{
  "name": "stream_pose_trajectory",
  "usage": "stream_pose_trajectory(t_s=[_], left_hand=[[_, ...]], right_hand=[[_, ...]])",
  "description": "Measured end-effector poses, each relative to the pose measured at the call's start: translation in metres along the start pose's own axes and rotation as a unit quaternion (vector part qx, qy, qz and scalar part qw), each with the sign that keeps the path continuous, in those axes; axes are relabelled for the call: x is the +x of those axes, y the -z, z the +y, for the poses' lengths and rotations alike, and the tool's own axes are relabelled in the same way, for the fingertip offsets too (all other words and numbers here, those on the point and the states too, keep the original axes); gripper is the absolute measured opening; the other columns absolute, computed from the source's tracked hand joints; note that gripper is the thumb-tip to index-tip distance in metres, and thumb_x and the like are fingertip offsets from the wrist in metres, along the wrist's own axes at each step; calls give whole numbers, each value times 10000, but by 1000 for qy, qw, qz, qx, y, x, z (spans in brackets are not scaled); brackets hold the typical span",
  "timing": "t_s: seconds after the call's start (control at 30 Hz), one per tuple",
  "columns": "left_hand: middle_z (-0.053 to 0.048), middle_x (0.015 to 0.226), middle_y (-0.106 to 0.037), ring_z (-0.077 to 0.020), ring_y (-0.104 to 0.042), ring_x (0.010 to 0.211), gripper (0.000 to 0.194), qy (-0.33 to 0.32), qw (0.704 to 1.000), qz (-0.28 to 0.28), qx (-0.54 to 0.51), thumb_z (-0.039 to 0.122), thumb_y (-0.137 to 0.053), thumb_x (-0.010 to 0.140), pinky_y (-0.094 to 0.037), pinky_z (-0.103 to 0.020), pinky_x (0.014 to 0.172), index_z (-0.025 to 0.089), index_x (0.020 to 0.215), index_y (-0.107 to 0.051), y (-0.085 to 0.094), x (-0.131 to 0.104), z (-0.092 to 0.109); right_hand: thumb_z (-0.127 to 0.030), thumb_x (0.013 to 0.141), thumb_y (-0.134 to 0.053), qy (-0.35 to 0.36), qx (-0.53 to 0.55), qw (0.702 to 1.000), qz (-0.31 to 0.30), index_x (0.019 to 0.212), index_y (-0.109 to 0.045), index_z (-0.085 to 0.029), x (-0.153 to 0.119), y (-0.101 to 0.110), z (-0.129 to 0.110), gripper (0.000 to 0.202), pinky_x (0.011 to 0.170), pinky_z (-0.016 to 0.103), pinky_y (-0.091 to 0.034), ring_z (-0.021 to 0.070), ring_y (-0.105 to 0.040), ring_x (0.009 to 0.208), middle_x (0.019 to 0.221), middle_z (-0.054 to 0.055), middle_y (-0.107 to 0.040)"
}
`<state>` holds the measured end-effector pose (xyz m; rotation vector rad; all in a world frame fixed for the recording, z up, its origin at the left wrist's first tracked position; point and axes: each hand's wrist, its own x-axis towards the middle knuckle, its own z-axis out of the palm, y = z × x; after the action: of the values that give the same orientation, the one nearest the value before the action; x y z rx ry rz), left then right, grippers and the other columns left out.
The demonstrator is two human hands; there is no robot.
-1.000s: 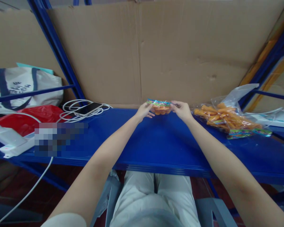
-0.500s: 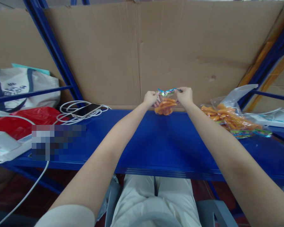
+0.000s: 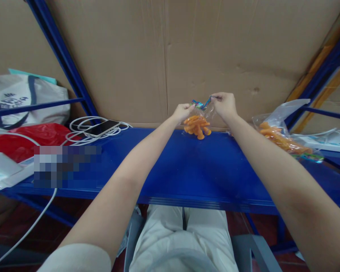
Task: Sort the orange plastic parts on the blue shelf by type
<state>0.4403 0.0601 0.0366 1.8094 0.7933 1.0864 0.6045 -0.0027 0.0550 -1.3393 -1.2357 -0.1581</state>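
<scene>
Left hand (image 3: pixel 184 112) pinches one end of a clear bag's colourful header (image 3: pixel 198 104); right hand (image 3: pixel 225 105) grips the other end. The bag of orange pieces (image 3: pixel 197 124) is below them, at the blue shelf's (image 3: pixel 192 166) far side; shelf contact cannot be determined. Step, as judged: working the bent header. Next move calls for firm pinches at both ends.

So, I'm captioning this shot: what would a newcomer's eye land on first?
Probably the orange pieces in a clear bag, which both hands grip by its colourful top near the far edge of the blue table. Next, the red plastic at the left, then more bagged orange pieces at the right.
</scene>
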Motion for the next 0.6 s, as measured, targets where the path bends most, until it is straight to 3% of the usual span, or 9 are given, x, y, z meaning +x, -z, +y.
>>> stream_pose_trajectory(t_s=[0.13, 0.27, 0.47, 0.6], left_hand=[[15, 668, -646, -95, -616, 712, 256, -27, 999, 0, -19, 270, -573, 981, -425, -165, 605, 170, 761, -657, 2, 3, -2], [-40, 831, -750, -144, -696, 859, 247, -11, 999, -6, -46, 415, -597, 972, -481, -201, 660, 195, 901, -684, 15, 2, 1], [-84, 956, -774, -178, -745, 908, 278, 23, 998, -34, -48, 452, -582, 971, -528, -259, 771, 187, 1021, -648, 47, 3, 18], [-78, 942, -764, -202, -750, 950, 343, 4, 999, -2, -42, 459, -598, 933, -539, -279, 817, 190, 1147, -608, 75, 11, 35]], right_hand=[[-140, 813, -641, -1, 23, 1000, 9, 835, -703, -174, -4, 1, -2, 74, 951, 442, -566, 239, -709, 1020, 955, 77, -729], [-208, 847, -653, -27, 76, 997, 6, 878, -701, -170, -8, 2, 2, 68, 805, 420, -618, 253, -739, 934, 892, 67, -697], [-280, 887, -660, -13, 136, 991, -6, 941, -697, -181, -4, 0, -5, 118, 739, 395, -636, 268, -747, 945, 919, 66, -692], [-344, 911, -650, 25, 145, 989, -16, 978, -701, -196, 3, -5, -23, 171, 729, 364, -637, 281, -741, 999, 990, 60, -695]])
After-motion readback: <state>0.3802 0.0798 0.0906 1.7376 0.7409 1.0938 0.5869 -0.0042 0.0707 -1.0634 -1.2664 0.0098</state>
